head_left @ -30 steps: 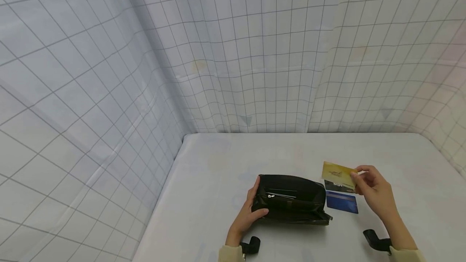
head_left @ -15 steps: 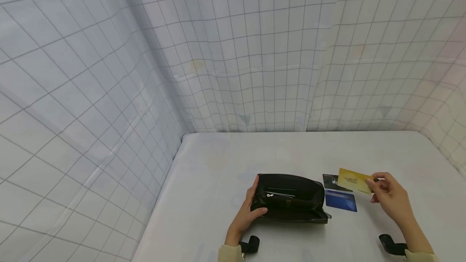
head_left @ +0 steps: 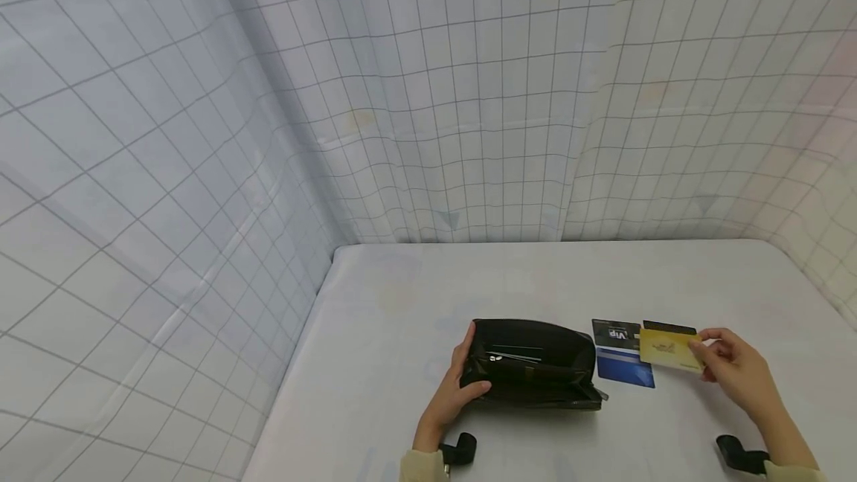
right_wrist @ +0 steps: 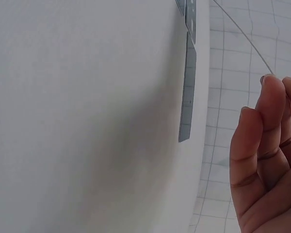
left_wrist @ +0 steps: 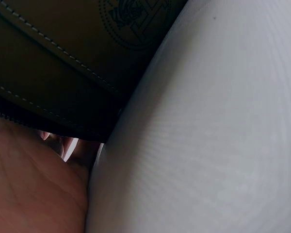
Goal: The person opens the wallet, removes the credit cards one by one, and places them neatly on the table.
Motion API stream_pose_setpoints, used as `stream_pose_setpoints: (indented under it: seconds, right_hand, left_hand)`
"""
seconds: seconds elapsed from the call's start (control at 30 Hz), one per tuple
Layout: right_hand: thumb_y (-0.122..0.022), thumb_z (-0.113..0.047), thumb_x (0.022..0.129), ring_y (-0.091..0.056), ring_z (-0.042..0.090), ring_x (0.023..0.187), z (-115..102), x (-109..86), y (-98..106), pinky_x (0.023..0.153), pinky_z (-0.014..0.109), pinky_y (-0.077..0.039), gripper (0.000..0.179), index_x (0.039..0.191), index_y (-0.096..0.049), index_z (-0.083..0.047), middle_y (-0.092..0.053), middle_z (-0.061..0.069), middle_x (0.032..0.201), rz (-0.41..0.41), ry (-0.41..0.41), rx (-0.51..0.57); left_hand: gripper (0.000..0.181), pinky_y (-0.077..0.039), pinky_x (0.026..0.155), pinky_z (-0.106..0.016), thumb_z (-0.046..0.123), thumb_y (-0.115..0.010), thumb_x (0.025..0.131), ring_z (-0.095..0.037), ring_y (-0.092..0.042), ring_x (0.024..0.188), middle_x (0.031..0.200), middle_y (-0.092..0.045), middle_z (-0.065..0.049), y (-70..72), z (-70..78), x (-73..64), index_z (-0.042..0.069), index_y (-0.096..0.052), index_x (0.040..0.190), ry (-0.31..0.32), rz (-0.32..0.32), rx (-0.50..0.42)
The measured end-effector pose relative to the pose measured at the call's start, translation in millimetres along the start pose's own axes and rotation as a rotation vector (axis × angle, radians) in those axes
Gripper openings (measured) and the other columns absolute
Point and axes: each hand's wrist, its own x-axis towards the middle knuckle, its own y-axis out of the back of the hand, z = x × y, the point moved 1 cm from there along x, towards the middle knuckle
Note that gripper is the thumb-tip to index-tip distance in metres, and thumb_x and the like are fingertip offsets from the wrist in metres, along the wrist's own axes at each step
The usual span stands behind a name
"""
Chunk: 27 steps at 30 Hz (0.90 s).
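My left hand [head_left: 450, 393] grips the left end of a long black zip wallet [head_left: 535, 399], thumb in front and fingers along its side. The wallet lies with its mouth spread, showing a small zip pull inside. In the left wrist view the wallet [left_wrist: 58, 63] shows stitching and an embossed emblem beside the palm [left_wrist: 34, 184]. My right hand [head_left: 733, 367] pinches a yellow card [head_left: 669, 349] by its right edge. The right wrist view shows that card [right_wrist: 247, 39] edge-on, raised above the table, in the fingertips [right_wrist: 271, 92].
A black card marked Vip [head_left: 614, 333] and a blue card [head_left: 626, 368] lie right of the wallet on the white table [head_left: 402, 296]. Behind the yellow card shows a dark strip [head_left: 669, 327], mostly hidden. Gridded white cloth [head_left: 455, 95] hangs around the table.
My right hand has carried the yellow card rightward and nearer, off the black Vip card, which now shows its lettering. The dark strip has come into view. My left hand and the wallet stay put.
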Motion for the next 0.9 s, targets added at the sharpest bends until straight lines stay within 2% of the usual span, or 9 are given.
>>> stream_pose_setpoints:
  seconds: [0.33, 0.73, 0.9]
  right_hand:
    - [-0.056, -0.029, 0.097, -0.05, 0.013, 0.055, 20, -3.4, 8, 0.05, 0.028, -0.045, 0.037, 0.108, -0.054, 0.006, -0.053, 0.004, 0.063, -0.082, -0.035, 0.02]
    - [-0.057, -0.038, 0.095, -0.05, 0.011, 0.056, 28, -3.5, 18, 0.05, 0.027, -0.043, 0.046, 0.106, -0.055, 0.006, -0.054, 0.001, 0.065, -0.162, -0.071, -0.09]
    - [-0.056, -0.041, 0.095, -0.051, 0.012, 0.058, 33, -1.9, 20, 0.051, 0.028, -0.042, 0.051, 0.107, -0.054, 0.009, -0.058, 0.002, 0.07, -0.198, -0.104, -0.103]
  left_hand:
    - [0.086, -0.013, 0.104, -0.058, 0.007, -0.056, 0.088, -0.028, -0.01, 0.14, 0.155, -0.007, -0.012, 0.6, 0.5, 0.3, 0.013, -0.001, 0.154, -0.002, 0.007, -0.006]
    - [0.086, -0.014, 0.104, -0.057, 0.006, -0.056, 0.088, -0.028, -0.012, 0.139, 0.154, -0.01, -0.013, -0.1, 2.0, -0.3, 0.012, -0.001, 0.154, 0.004, 0.011, -0.008]
    - [0.086, -0.014, 0.105, -0.057, 0.007, -0.057, 0.088, -0.028, -0.012, 0.139, 0.154, -0.009, -0.013, -0.2, 2.0, -0.6, 0.012, -0.001, 0.154, 0.001, 0.007, -0.004]
